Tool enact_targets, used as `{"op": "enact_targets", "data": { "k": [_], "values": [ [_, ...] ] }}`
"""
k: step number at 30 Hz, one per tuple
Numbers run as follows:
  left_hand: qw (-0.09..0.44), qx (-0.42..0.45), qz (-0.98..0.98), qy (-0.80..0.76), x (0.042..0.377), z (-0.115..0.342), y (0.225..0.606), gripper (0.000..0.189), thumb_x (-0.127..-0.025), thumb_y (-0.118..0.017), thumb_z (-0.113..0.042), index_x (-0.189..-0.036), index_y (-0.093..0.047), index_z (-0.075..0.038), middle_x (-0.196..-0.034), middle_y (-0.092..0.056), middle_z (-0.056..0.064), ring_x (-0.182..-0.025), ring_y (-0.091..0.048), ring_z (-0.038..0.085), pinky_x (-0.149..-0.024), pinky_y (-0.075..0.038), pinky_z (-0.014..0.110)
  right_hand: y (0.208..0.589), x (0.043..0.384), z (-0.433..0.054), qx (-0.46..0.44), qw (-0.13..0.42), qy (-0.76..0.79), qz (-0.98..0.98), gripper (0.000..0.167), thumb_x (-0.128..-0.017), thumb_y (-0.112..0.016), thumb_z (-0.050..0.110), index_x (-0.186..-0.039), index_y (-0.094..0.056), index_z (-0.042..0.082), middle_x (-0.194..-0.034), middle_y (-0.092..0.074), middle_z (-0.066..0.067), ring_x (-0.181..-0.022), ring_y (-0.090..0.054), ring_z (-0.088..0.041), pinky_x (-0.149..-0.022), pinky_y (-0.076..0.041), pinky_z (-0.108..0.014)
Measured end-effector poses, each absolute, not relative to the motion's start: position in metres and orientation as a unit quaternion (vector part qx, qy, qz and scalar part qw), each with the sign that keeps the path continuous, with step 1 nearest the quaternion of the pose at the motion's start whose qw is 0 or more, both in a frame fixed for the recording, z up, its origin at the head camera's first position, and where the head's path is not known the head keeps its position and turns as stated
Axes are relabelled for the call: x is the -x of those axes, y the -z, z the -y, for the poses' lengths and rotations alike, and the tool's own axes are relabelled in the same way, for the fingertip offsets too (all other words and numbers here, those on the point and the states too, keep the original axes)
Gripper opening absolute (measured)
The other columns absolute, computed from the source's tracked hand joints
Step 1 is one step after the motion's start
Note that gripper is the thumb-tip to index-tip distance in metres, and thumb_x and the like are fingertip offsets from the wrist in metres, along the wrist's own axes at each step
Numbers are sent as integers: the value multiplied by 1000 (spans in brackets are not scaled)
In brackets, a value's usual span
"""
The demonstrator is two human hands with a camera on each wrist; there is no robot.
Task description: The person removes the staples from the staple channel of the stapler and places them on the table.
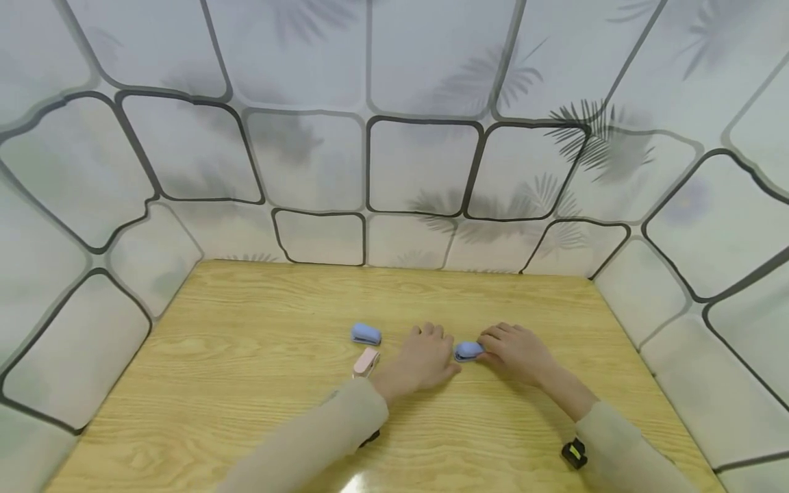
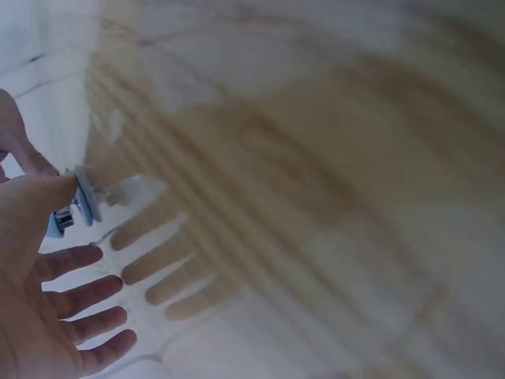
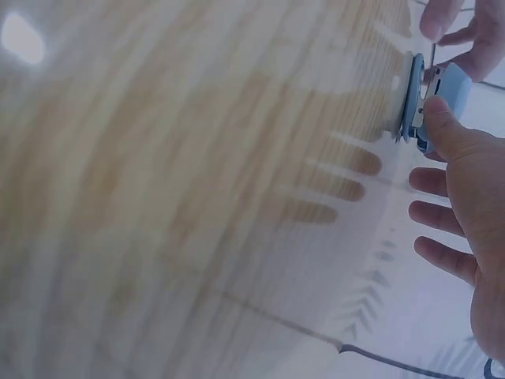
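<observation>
Near the middle of the table, a small blue stapler lies between the two hands. My right hand pinches its right end; in the right wrist view the thumb lies along the stapler, with the other fingers stretched out. On the stapler's other side is my left hand, palm down with fingers spread. From the left wrist, its thumb tip overlaps the stapler's edge and its fingers look straight.
Left of the left hand, a second blue stapler sits on the wooden table. A pink stapler lies just in front of it, partly behind the left forearm. Patterned white curtain-like walls surround the table's back and sides.
</observation>
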State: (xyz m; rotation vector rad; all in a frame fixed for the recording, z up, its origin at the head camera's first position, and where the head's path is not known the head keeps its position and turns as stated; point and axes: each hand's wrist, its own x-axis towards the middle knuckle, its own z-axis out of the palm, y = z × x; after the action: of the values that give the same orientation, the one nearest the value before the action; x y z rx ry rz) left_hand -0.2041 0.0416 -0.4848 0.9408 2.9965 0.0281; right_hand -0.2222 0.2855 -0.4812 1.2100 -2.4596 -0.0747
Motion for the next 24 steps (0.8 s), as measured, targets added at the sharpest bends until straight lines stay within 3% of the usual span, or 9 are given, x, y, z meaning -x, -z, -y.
{"op": "enact_targets", "data": {
  "k": [10, 15, 24],
  "values": [
    [2, -258, -965, -40, 209, -63, 488, 47, -101, -63, -55, -131, -69, -18, -125, -69, 6, -113, -66, 25, -95, -56, 40, 483, 221, -295, -429, 213, 21, 878, 31, -84, -85, 32, -107, -75, 13, -102, -77, -1, -91, -73, -21, -73, -61, -35],
    [-15, -251, -967, -33, 210, -68, 487, 38, -102, -63, -54, -116, -69, -20, -114, -68, 3, -101, -64, 21, -87, -55, 35, 484, 222, -298, -430, 219, 22, 875, 33, -83, -86, 33, -106, -74, 13, -101, -77, -1, -90, -73, -21, -71, -60, -35],
    [-26, -247, -968, -27, 210, -72, 489, 37, -102, -63, -54, -120, -69, -21, -116, -68, 3, -105, -63, 22, -92, -52, 37, 484, 222, -297, -422, 208, 24, 882, 39, -86, -84, 36, -113, -74, 10, -104, -76, -3, -91, -72, -22, -73, -61, -36]
  ]
}}
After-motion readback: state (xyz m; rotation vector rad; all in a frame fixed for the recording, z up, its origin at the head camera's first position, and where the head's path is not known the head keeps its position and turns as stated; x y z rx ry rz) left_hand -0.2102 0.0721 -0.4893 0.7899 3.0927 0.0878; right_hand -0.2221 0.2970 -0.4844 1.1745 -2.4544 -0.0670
